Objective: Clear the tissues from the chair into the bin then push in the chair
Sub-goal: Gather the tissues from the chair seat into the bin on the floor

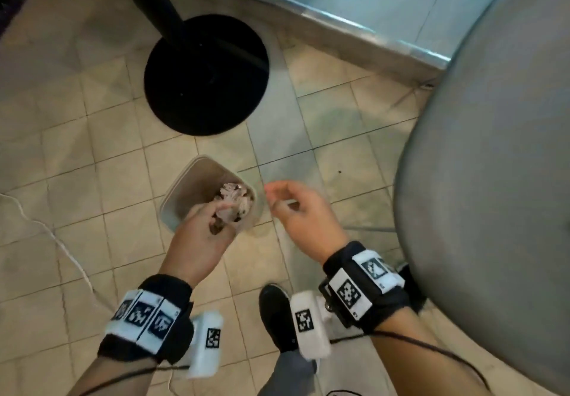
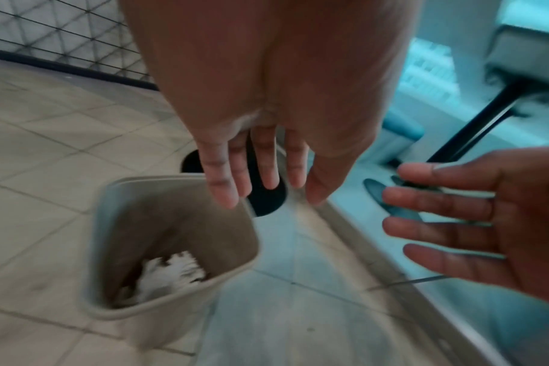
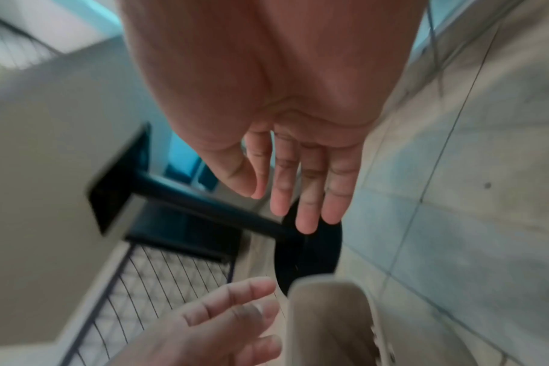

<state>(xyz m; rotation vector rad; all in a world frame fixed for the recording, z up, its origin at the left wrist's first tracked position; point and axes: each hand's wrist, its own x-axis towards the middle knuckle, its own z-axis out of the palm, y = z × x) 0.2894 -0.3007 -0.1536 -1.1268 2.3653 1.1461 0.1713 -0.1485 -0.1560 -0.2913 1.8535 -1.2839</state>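
The beige bin (image 1: 172, 199) stands on the tiled floor (image 1: 92, 155), and everything else is placed from it. Crumpled white tissues (image 2: 170, 272) lie inside, at the bottom — the left-wrist view shows them loose, with no fingers on them. The left hand (image 1: 197, 241) hovers directly above the bin's opening, fingers straight and spread, holding nothing. The right hand (image 1: 303, 221) hangs just beside the bin on its right, apart from the rim, fingers relaxed and slightly bent — also empty. Beyond the bin, farther from the person, sits the round black table base (image 1: 206, 74) with its dark post rising from it. Well to the right of the bin is the grey round chair seat (image 1: 493, 195), with no tissue showing on the visible part. A black shoe (image 1: 276, 315) stands on the near side of the bin.
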